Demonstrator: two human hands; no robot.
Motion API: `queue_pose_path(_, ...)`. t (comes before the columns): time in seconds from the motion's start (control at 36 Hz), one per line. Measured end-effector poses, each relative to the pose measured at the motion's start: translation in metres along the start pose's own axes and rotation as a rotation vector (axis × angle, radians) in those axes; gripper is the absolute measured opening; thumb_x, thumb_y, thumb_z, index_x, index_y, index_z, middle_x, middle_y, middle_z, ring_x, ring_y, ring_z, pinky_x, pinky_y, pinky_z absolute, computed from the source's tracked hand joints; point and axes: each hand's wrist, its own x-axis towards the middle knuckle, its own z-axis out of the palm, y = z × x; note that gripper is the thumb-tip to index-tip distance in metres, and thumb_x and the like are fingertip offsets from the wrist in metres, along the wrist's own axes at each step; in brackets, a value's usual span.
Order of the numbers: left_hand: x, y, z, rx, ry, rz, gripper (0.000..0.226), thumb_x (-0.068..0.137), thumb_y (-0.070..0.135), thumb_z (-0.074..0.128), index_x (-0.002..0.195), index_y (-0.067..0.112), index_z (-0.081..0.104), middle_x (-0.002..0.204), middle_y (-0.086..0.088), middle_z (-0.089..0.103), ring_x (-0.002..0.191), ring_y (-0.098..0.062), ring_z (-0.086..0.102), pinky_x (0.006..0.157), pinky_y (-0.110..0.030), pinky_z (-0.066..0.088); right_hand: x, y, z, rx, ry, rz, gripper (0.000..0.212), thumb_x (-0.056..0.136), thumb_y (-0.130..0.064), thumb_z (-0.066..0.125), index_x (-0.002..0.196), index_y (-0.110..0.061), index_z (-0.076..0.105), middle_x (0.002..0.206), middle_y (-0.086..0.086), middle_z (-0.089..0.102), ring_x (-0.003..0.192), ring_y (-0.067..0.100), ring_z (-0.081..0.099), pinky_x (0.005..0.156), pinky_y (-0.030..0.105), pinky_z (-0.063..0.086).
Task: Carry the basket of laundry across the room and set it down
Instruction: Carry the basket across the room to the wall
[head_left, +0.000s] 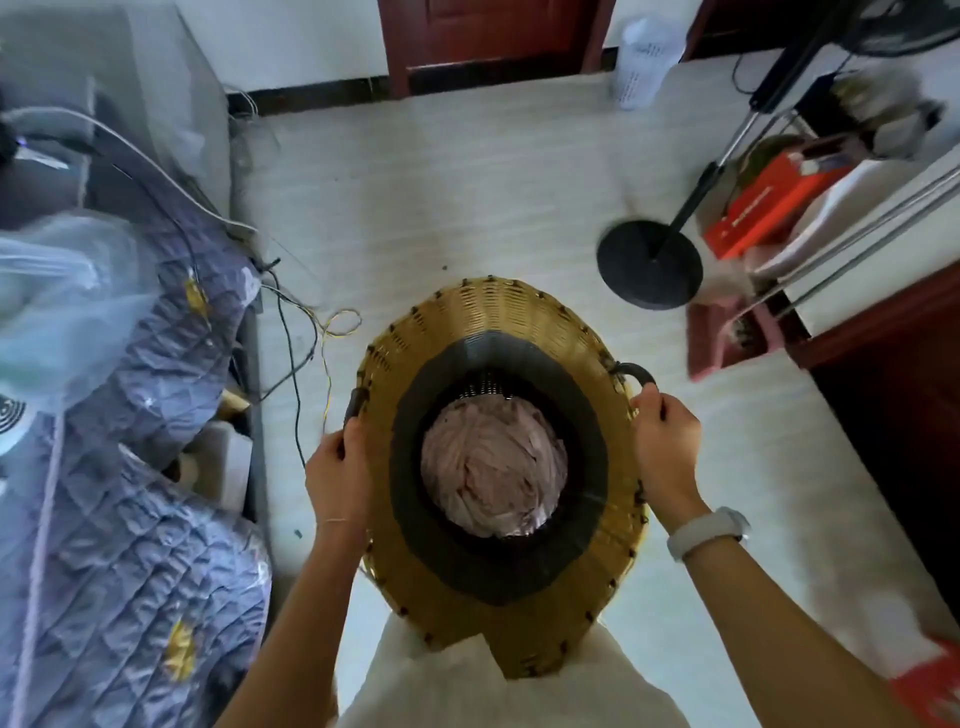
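A round woven basket, yellow with a black band around its inside, hangs in front of me above the pale floor. Crumpled pink laundry lies at its bottom. My left hand is closed around the black handle on the basket's left side. My right hand grips the black handle on the right side; a white wristband sits on that wrist. The basket's near rim presses against my white clothing.
A blue quilted cover and plastic bags fill the left side, with loose cables trailing on the floor beside them. A fan's black round base stands ahead right, near a red box and dark wooden furniture. A brown door is straight ahead.
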Motion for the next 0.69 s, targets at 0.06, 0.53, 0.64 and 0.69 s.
queue_pose_path(0.06,0.03,0.016,0.008,-0.025,0.017,-0.029,0.041,0.091,0.033,0.038,0.074,0.001,0.057,0.058,-0.003,0.041,0.068,-0.023,0.042,0.064,-0.033,0.033,0.031,-0.021,0.021,0.003,-0.022,-0.014,0.045,0.094,-0.026,0.04,0.074,0.012,0.053,0.055,0.009,0.038,0.051,0.017,0.032,0.052,0.03,0.025)
queue_pose_path(0.53,0.332,0.177,0.061,-0.03,0.144,-0.013,0.039,0.093,0.027,0.04,0.062,0.006,0.049,0.055,-0.002,0.04,0.054,-0.014,0.035,0.053,-0.032,0.027,0.26,-0.197,0.235,0.025,-0.086,-0.054,0.042,0.095,-0.023,0.04,0.08,0.013,0.055,0.062,0.014,0.043,0.056,0.018,0.038,0.053,0.03,0.03)
queue_pose_path(0.64,0.399,0.215,0.068,-0.019,0.153,0.008,0.035,0.093,0.028,0.04,0.073,0.003,0.054,0.058,-0.001,0.044,0.058,-0.016,0.039,0.058,-0.032,0.03,0.307,-0.237,0.28,0.038,-0.093,-0.056,0.038,0.095,-0.025,0.039,0.077,0.003,0.058,0.065,0.014,0.047,0.059,0.02,0.041,0.055,0.029,0.033)
queue_pose_path(0.69,0.43,0.233,0.073,-0.018,0.157,0.013,0.033,0.094,0.028,0.039,0.075,0.004,0.054,0.06,-0.004,0.047,0.059,-0.015,0.041,0.055,-0.031,0.032,0.331,-0.255,0.303,0.039,-0.096,-0.057,0.037,0.095,-0.026,0.039,0.076,-0.001,0.058,0.063,0.013,0.047,0.059,0.02,0.042,0.057,0.03,0.034)
